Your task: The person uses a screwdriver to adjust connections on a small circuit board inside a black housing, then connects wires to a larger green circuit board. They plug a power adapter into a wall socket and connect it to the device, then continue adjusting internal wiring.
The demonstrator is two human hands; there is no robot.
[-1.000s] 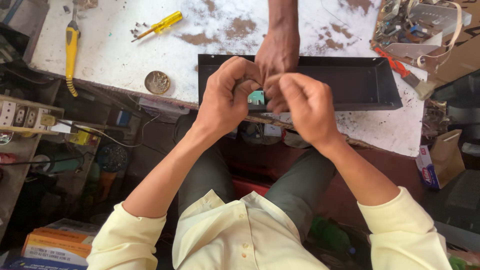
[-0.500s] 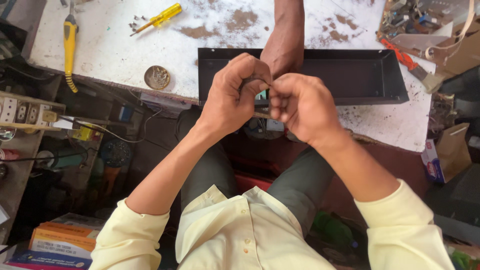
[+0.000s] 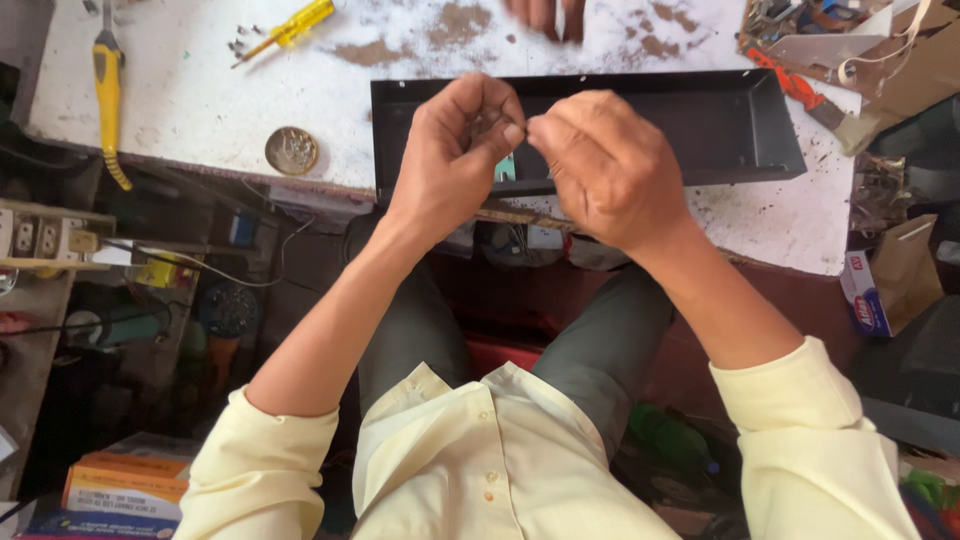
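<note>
I judge this a fitting step: my left hand (image 3: 455, 150) and right hand (image 3: 605, 165) are curled nearly closed, fingertips meeting above the long black sheet-metal tray (image 3: 740, 120), pinching something too small to make out. A small teal part (image 3: 505, 168) shows between them; I cannot tell which hand grips it. The tray lies on the white scuffed worktable (image 3: 190, 90), long axis left to right, open side up. Any next move calls for fine fingertip control.

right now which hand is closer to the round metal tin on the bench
Left. The left hand is raised over the near left part of the black tray, beside the round tin; the right hand sits further right over the tray's middle.
</note>
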